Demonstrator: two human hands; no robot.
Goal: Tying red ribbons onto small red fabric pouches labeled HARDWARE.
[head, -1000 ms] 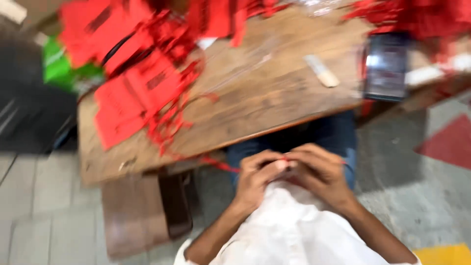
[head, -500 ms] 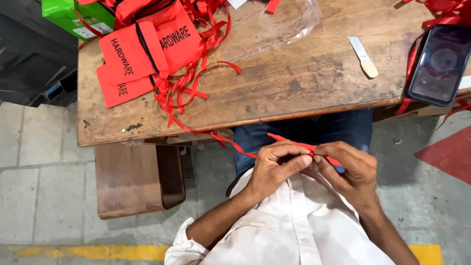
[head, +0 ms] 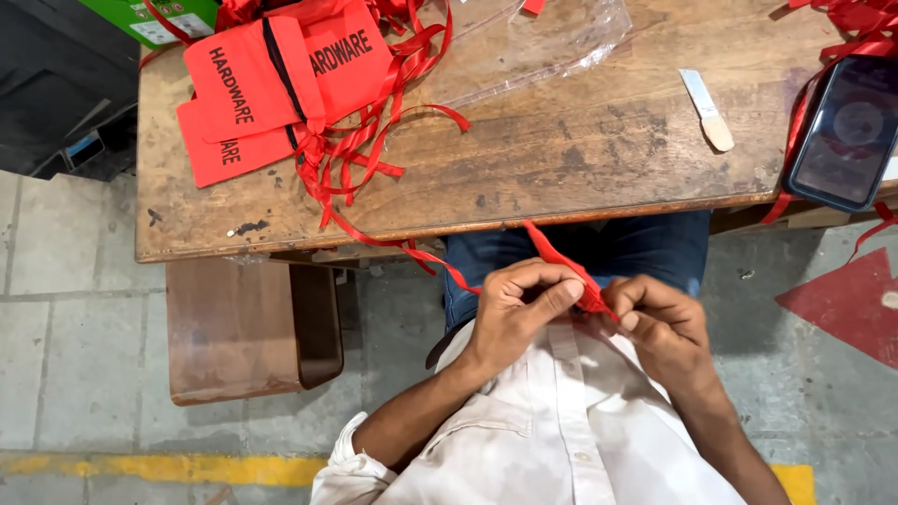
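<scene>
Left hand (head: 517,313) and right hand (head: 660,323) both pinch a red ribbon strip (head: 561,265) closed between fingertips, held over the lap just below the wooden tabletop's (head: 580,168) near edge; red pouches (head: 271,89) at its far-left corner.

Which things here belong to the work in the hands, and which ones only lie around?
In the work:
- left hand and right hand, both pinching the red ribbon
- red ribbon tangle on the wooden table
- red pouches

Lying about:
- phone
- flat wooden stick
- clear plastic bag
- green box
</scene>
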